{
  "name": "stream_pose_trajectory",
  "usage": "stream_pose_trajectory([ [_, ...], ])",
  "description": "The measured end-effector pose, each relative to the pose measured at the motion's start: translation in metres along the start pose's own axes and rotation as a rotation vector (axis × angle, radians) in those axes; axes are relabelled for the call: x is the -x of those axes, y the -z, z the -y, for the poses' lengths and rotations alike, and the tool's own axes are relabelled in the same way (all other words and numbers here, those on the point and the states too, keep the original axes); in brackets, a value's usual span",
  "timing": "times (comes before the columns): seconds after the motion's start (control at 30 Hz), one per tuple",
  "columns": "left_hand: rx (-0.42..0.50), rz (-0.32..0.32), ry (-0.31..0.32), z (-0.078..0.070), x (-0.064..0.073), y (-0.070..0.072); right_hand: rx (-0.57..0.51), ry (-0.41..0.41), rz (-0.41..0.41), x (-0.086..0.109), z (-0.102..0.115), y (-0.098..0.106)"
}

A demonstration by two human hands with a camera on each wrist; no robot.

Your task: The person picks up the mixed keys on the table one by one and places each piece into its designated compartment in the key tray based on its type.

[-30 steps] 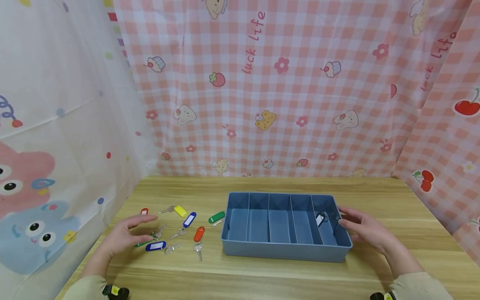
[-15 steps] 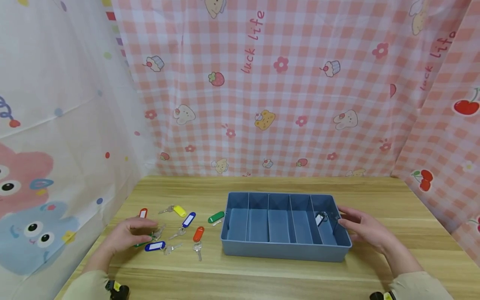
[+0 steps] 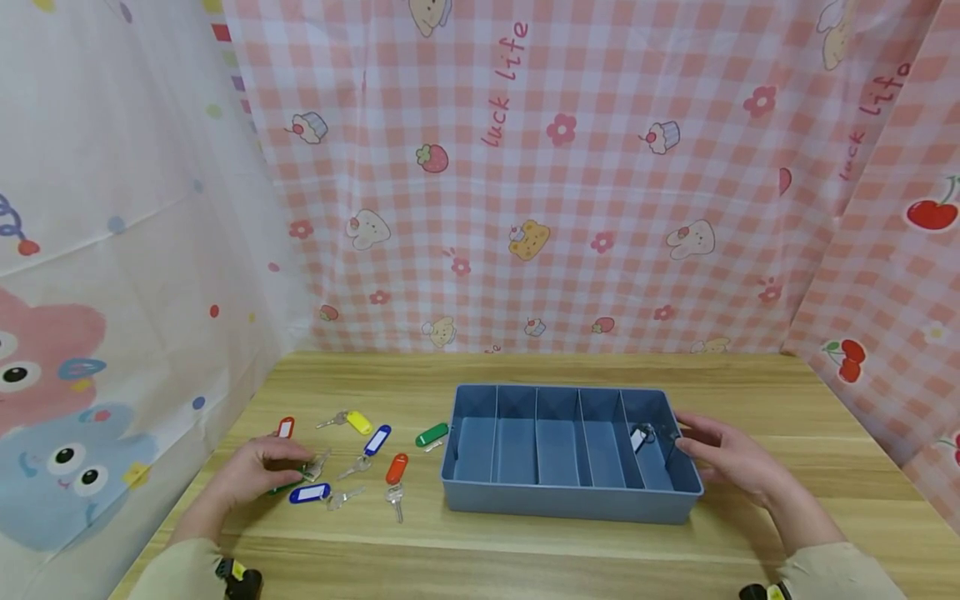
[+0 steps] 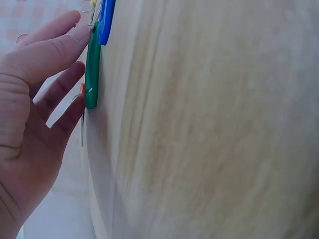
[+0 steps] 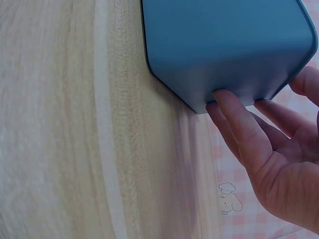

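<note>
My left hand is low over a key with a green tag; its thumb and forefinger are at the key end. In the left wrist view its fingers are loosely bent beside the tag, with a gap between thumb and forefinger. My right hand rests against the right end of a blue divided box. Its fairly straight fingers touch the outer end wall in the right wrist view. Inside the rightmost compartment lies a white-tagged key.
Around the left hand lie keys with blue tags, a yellow tag, and red tags. Another green tag is next to the box's left end. Patterned cloth hangs behind the wooden table.
My left hand has lowered toward the green-tagged key, its thumb and forefinger drawing closer together. The red tag behind it shows more fully. My right hand and the box have stayed put.
</note>
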State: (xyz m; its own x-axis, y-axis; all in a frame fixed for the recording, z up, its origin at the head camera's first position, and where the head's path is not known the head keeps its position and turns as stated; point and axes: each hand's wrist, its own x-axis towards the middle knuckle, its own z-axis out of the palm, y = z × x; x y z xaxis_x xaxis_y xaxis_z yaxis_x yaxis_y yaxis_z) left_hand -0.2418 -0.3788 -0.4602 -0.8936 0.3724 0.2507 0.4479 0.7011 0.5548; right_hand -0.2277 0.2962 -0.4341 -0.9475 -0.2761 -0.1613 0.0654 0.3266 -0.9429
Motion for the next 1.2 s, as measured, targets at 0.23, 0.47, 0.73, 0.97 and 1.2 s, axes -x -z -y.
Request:
stream_pose_trajectory([
  [0.23, -0.011, -0.017, -0.049, 0.005, 0.0, -0.002, 0.001, 0.008, 0.0, 0.001, 0.0, 0.0],
  [0.47, 0.024, -0.068, -0.096, 0.006, -0.001, -0.006, 0.0, 0.003, -0.008, 0.0, 0.0, -0.001],
  [0.73, 0.023, -0.092, -0.094, 0.008, -0.002, -0.009, -0.01, 0.006, 0.0, 0.001, -0.001, 0.0],
  [0.97, 0.021, -0.092, 0.001, -0.001, 0.0, -0.006, -0.043, 0.004, 0.01, 0.0, -0.003, -0.001],
  [1.2, -0.006, -0.104, 0.16, -0.009, -0.002, -0.003, -0.052, 0.011, 0.019, -0.001, -0.001, 0.0],
])
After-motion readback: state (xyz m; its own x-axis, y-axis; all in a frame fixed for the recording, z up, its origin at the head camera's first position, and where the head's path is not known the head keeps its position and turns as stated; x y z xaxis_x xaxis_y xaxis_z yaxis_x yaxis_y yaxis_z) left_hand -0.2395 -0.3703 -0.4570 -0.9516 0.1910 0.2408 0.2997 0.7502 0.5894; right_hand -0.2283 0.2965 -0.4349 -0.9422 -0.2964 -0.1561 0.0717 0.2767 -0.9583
